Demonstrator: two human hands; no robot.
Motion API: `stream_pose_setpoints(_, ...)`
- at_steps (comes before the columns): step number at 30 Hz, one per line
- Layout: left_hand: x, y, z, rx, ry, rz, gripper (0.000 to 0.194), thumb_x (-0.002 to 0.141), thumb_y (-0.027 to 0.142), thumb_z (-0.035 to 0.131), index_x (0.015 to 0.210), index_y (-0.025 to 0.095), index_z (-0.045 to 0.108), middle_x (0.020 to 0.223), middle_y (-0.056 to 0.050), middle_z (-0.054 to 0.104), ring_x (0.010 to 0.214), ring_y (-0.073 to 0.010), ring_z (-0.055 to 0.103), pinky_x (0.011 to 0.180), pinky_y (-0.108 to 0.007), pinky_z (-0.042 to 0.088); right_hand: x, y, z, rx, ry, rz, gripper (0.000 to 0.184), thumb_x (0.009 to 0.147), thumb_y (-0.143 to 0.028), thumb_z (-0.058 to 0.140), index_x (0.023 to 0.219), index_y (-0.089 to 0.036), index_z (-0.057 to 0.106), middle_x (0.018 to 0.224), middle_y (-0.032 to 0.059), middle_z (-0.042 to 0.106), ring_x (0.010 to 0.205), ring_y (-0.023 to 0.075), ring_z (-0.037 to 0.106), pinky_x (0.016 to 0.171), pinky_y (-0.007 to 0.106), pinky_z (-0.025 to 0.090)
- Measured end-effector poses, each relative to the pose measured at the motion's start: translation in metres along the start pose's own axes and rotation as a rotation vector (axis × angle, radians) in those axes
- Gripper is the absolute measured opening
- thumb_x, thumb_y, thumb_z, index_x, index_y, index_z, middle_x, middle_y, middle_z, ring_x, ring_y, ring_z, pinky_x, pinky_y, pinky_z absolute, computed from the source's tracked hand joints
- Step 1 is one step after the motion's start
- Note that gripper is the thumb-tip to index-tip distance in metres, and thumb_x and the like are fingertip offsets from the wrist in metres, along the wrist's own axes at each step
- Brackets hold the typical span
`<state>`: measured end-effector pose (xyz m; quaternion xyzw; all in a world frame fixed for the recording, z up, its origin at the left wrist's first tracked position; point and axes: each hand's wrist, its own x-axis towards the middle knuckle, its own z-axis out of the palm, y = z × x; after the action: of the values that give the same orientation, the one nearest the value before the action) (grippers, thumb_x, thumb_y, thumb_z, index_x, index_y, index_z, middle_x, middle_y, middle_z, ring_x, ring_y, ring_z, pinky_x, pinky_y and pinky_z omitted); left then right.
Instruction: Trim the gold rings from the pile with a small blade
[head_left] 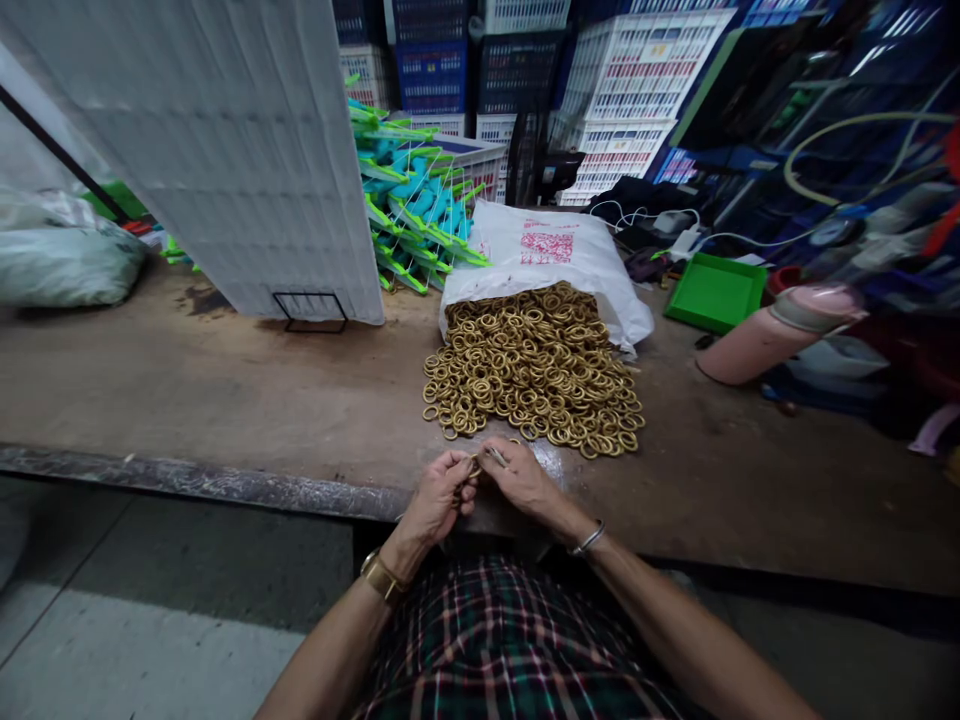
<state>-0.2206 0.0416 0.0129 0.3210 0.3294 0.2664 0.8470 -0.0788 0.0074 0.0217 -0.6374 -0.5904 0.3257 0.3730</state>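
Observation:
At the table's front edge, my left hand [441, 497] is closed, its fingertips pinching a gold-coloured ring [475, 467]. More rings seem tucked under its curled fingers, though these are mostly hidden. Close against it, my right hand [527, 483] is closed on a small, slim silvery piece [497, 457] that looks like a short blade; its exact kind is too small to tell. Just beyond both hands lies a large heap of gold-coloured rings [536, 370], spilling from the mouth of a white woven sack [592, 250] with red print.
A tall pale panel [285, 160] stands left on a wire stand [310, 312]. Behind it are green and turquoise plastic pieces [420, 200]. To the right sit a green tray [716, 292] and a pink bottle [772, 335]. Stacked crates [630, 75] fill the back.

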Motion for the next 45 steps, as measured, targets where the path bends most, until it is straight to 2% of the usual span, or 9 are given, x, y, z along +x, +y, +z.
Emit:
stream_pose_setpoints(4, 0.000, -0.004, 0.002, 0.054, 0.024, 0.079, 0.033, 0.069, 0.042, 0.067, 0.079, 0.017, 0.048, 0.062, 0.005, 0.049, 0.045, -0.0030, 0.039, 0.037, -0.013, 0.029, 0.000, 0.000, 0.008, 0.391, -0.064, 0.299, 0.027, 0.079, -0.044, 0.044, 0.066, -0.021, 0.041, 0.049, -0.0079, 0.037, 0.039, 0.0068, 0.028, 0.039, 0.020, 0.023)
stream_pose_setpoints(7, 0.000, -0.007, 0.003, 0.111, 0.044, 0.108, 0.034, 0.069, 0.044, 0.066, 0.078, 0.016, 0.048, 0.060, 0.004, 0.049, 0.044, -0.0036, 0.039, 0.036, -0.014, 0.030, -0.001, 0.001, 0.010, 0.580, -0.116, 0.413, 0.031, 0.077, -0.051, 0.045, 0.066, -0.022, 0.038, 0.047, -0.0101, 0.035, 0.034, 0.0052, 0.021, 0.034, 0.019, 0.017)
stream_pose_setpoints(9, 0.000, -0.007, 0.004, 0.130, 0.042, 0.116, 0.035, 0.069, 0.045, 0.066, 0.078, 0.016, 0.048, 0.061, 0.004, 0.050, 0.044, -0.0036, 0.039, 0.036, -0.014, 0.031, -0.001, 0.001, 0.009, 0.571, -0.098, 0.403, 0.031, 0.075, -0.050, 0.047, 0.064, -0.022, 0.038, 0.047, -0.0099, 0.034, 0.035, 0.0050, 0.021, 0.035, 0.019, 0.017)
stream_pose_setpoints(14, 0.000, -0.005, 0.002, 0.131, 0.013, 0.078, 0.035, 0.070, 0.045, 0.065, 0.080, 0.017, 0.047, 0.063, 0.004, 0.051, 0.042, -0.0031, 0.040, 0.035, -0.014, 0.031, 0.004, 0.003, 0.005, 0.325, -0.009, 0.272, 0.025, 0.076, -0.038, 0.048, 0.059, -0.020, 0.042, 0.047, -0.0074, 0.037, 0.043, 0.0071, 0.031, 0.044, 0.020, 0.026)
stream_pose_setpoints(18, -0.001, -0.004, 0.000, 0.090, 0.009, 0.037, 0.034, 0.070, 0.044, 0.065, 0.083, 0.018, 0.047, 0.059, 0.005, 0.050, 0.039, -0.0035, 0.040, 0.035, -0.015, 0.031, 0.006, 0.005, 0.005, 0.186, 0.031, 0.145, 0.021, 0.077, -0.035, 0.047, 0.062, -0.019, 0.047, 0.056, -0.0048, 0.043, 0.055, 0.0095, 0.038, 0.051, 0.021, 0.030)
stream_pose_setpoints(22, -0.003, -0.004, 0.001, 0.104, 0.021, 0.048, 0.035, 0.070, 0.045, 0.065, 0.081, 0.018, 0.046, 0.059, 0.005, 0.051, 0.040, -0.0037, 0.041, 0.036, -0.015, 0.032, 0.006, 0.005, 0.007, 0.121, 0.045, 0.084, 0.020, 0.078, -0.032, 0.046, 0.065, -0.018, 0.050, 0.059, -0.0040, 0.045, 0.059, 0.0102, 0.040, 0.056, 0.022, 0.032)
stream_pose_setpoints(28, -0.003, -0.006, 0.001, 0.151, 0.025, 0.076, 0.037, 0.070, 0.048, 0.064, 0.077, 0.018, 0.043, 0.059, 0.005, 0.051, 0.040, -0.0036, 0.041, 0.036, -0.015, 0.032, 0.005, 0.003, 0.008, 0.164, 0.019, 0.103, 0.020, 0.078, -0.033, 0.046, 0.067, -0.017, 0.052, 0.060, -0.0040, 0.046, 0.058, 0.0100, 0.041, 0.056, 0.022, 0.032)
stream_pose_setpoints(40, -0.005, -0.005, -0.004, -0.002, -0.065, 0.054, 0.035, 0.070, 0.044, 0.066, 0.077, 0.018, 0.043, 0.062, 0.004, 0.051, 0.043, -0.0033, 0.040, 0.040, -0.015, 0.031, 0.004, 0.003, 0.011, 0.287, -0.043, 0.175, 0.020, 0.079, -0.033, 0.045, 0.067, -0.018, 0.051, 0.055, -0.0057, 0.042, 0.052, 0.0082, 0.036, 0.050, 0.020, 0.030)
stream_pose_setpoints(45, -0.006, -0.004, -0.006, -0.039, -0.080, 0.049, 0.036, 0.069, 0.044, 0.067, 0.077, 0.018, 0.043, 0.064, 0.004, 0.050, 0.045, -0.0036, 0.041, 0.040, -0.015, 0.030, 0.005, 0.003, 0.013, 0.286, -0.022, 0.178, 0.017, 0.079, -0.031, 0.044, 0.072, -0.018, 0.052, 0.055, -0.0057, 0.043, 0.051, 0.0088, 0.037, 0.050, 0.020, 0.031)
